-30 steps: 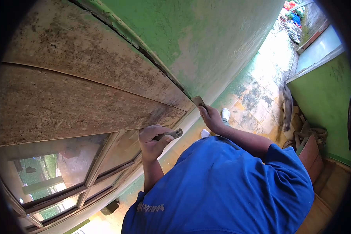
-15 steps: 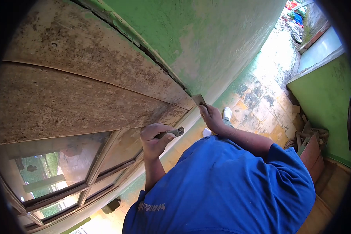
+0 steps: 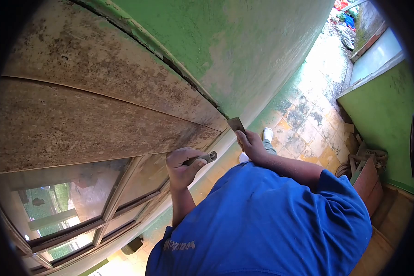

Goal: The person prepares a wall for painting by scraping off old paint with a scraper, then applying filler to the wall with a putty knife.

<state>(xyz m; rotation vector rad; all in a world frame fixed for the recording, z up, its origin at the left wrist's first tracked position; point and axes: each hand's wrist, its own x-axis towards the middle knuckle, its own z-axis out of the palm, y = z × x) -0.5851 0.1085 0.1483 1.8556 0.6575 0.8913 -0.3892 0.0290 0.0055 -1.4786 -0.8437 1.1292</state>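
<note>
My right hand (image 3: 254, 148) grips a putty knife (image 3: 236, 124) with a flat, wide blade. The blade's tip is beside the lower end of the seam between the brown wooden boards (image 3: 101, 108) and the green wall (image 3: 207, 41); whether it touches cannot be told. In my left hand (image 3: 183, 166) is a short dark cylindrical object (image 3: 208, 158) with a round end facing outward. My fingers and thumb close around it, hiding most of its length. That hand is beside the wooden frame below the boards.
A glazed wooden window (image 3: 64, 207) is at lower left. Tiled floor (image 3: 308, 124) runs along the wall toward bright light. A green partition (image 3: 382, 106) stands at right, with boards and a reddish panel (image 3: 369, 181) at its foot. My white shoe (image 3: 267, 134) shows below.
The putty knife and my right hand have shifted slightly down, away from the end of the seam. My left hand stays almost in place, still holding the cylindrical object.
</note>
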